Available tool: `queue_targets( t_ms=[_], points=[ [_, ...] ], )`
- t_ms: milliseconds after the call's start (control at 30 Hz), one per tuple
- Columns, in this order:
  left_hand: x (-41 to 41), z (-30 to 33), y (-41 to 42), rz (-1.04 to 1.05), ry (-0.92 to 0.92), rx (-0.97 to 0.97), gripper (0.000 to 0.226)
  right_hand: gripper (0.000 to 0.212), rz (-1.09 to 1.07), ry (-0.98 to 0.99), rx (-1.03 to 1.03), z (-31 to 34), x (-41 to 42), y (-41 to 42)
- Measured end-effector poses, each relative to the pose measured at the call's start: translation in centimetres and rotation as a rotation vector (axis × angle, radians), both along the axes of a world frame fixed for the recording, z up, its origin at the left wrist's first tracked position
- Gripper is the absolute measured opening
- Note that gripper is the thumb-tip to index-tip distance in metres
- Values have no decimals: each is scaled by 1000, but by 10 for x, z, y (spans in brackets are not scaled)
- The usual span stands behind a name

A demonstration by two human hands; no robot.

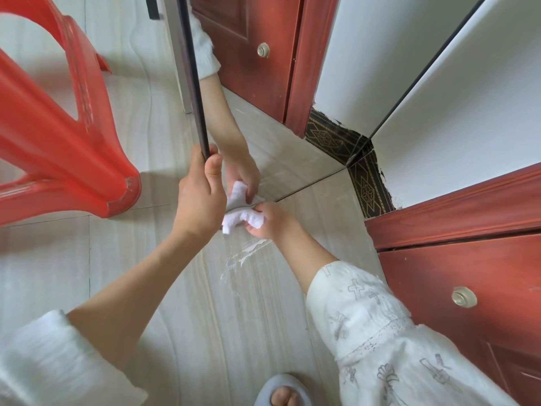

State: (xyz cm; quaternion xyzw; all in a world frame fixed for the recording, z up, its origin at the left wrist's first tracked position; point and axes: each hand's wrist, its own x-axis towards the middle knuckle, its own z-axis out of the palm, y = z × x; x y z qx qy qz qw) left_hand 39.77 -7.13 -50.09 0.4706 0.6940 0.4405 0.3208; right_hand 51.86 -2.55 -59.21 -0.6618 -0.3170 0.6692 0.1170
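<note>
A tall mirror with a thin dark frame (193,83) stands on the tiled floor, leaning toward the wall. My left hand (199,194) grips its frame edge near the bottom corner, thumb on the glass side. My right hand (270,219) holds a crumpled white cloth (241,219) pressed against the bottom of the mirror glass (292,159). The glass reflects the cloth, my right hand and its forearm.
A red plastic stool (67,142) stands close on the left. A reddish-brown door (456,288) with a round metal knob (464,297) is on the right, next to a dark patterned skirting tile (370,186). White smears mark the floor (243,256). My slippered foot (282,391) is below.
</note>
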Motion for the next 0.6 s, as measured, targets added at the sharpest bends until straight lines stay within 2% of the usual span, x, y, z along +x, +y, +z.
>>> queue_targets(
  t_ms=[33,67,100,167,200,267,367,500,600],
  points=[
    [-1,0,0,-3,3,3,35,47,-133,62,-59,2,5,7],
    [-1,1,0,-9,3,5,35,43,-192,29,-3,3,14,15],
    [-1,2,0,-17,3,6,35,35,-256,17,45,8,24,23],
    [0,1,0,-27,2,1,32,14,-477,129,-15,25,43,37],
    [0,1,0,-27,1,-5,31,14,-566,78,17,27,53,45],
    [0,0,1,-25,5,-11,31,18,-712,122,10,31,61,52],
    [2,3,0,-19,17,-11,32,16,-700,156,-103,28,54,41],
    [2,4,0,-13,7,-2,34,6,-555,204,-233,11,17,6],
    [1,2,-1,-15,20,-4,34,23,-481,244,-311,1,-13,0]
  ],
)
